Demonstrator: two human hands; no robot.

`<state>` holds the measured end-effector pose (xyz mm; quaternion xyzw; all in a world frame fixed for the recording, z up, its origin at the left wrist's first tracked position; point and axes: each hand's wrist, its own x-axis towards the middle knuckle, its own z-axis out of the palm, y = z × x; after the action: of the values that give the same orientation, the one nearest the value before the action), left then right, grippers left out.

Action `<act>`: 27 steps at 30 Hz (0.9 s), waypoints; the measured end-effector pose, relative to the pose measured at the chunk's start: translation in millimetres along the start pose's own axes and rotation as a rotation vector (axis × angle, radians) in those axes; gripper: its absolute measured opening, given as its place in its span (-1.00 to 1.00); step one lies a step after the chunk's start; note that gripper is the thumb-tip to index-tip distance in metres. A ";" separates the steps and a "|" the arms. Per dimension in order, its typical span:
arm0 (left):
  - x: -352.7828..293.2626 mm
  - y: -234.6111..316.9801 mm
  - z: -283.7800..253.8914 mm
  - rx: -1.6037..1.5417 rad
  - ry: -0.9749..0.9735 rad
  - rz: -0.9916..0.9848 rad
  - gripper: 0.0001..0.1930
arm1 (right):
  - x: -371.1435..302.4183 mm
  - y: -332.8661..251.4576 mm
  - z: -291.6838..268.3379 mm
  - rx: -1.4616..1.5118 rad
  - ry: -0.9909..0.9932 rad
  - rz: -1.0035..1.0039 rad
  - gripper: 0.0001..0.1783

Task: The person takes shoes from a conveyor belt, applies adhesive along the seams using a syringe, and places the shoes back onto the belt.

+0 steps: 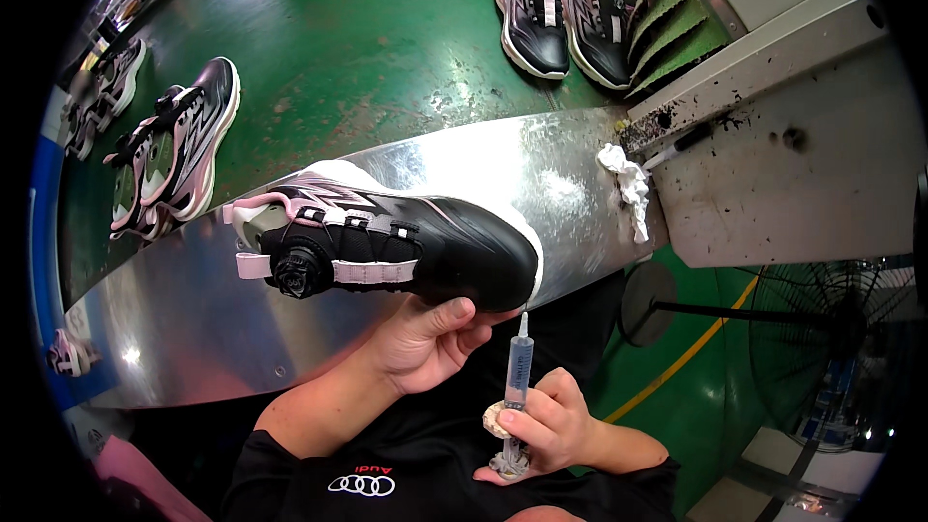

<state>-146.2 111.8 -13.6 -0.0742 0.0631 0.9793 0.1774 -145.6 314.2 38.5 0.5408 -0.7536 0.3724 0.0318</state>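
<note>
A black sneaker (454, 237) with pink trim, a white sole and a round black dial lies tilted over the metal bench edge, its toe to the right. My left hand (430, 338) grips it from below near the toe, thumb showing and some fingers hidden under the shoe. In my right hand (551, 420) is a clear syringe (519, 367), held upright with my fingers closed round its flange and plunger end. Clear liquid shows in the barrel. The syringe tip meets or nearly meets the sole edge at the toe; whether it touches, I cannot tell.
Beyond the metal bench strip (193, 329) runs a green belt (367, 48). On it stand a pair of sneakers (535, 24) at the far right and more sneakers (188, 145) at the left. Crumpled white tissue (626, 184) lies beside a metal frame (764, 135). A black fan (822, 338) stands right.
</note>
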 end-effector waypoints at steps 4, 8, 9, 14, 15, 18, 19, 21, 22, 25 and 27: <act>1.4 -0.2 -1.7 0.009 0.003 -0.011 -0.59 | -0.8 0.5 0.9 -0.023 -0.004 -0.003 -0.17; 1.5 0.1 -5.5 -0.094 -0.012 -0.004 -0.61 | -1.9 0.8 4.0 -0.025 0.023 0.006 -0.17; 0.7 0.7 -6.0 -0.088 -0.009 0.001 -0.61 | -2.0 0.7 5.6 -0.019 0.037 0.009 -0.17; -10.8 4.5 -19.3 0.009 -0.021 -0.050 -0.62 | -15.2 11.9 1.6 -0.060 0.262 -0.126 -0.18; -17.1 4.4 -17.7 0.010 0.007 -0.085 -0.62 | -12.7 17.9 -6.0 -0.126 0.241 -0.095 -0.14; -61.7 3.8 -31.0 -0.081 0.020 -0.115 -0.46 | -3.7 58.7 -11.1 -0.201 0.178 -0.064 0.04; -82.3 3.0 -26.9 0.010 0.208 -0.055 -0.32 | 1.4 74.9 -6.8 -0.208 0.203 -0.064 0.04; -112.0 7.3 -8.8 0.063 0.349 0.056 -0.22 | 7.1 102.3 -2.2 -0.210 0.213 -0.005 0.01; -124.8 13.1 -7.5 0.128 0.391 0.099 -0.20 | 9.2 112.0 -0.1 -0.188 0.197 0.028 0.01; -124.9 28.7 1.3 0.408 0.411 0.215 -0.18 | 19.3 131.4 9.0 -0.163 0.211 0.037 0.02; -105.7 43.1 0.2 0.486 0.368 0.188 -0.17 | 21.9 138.6 14.3 -0.124 0.239 0.051 0.01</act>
<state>-63.8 36.0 8.6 -0.1991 0.3329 0.9178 0.0842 -265.8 307.5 -35.0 0.4703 -0.7794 0.3875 0.1454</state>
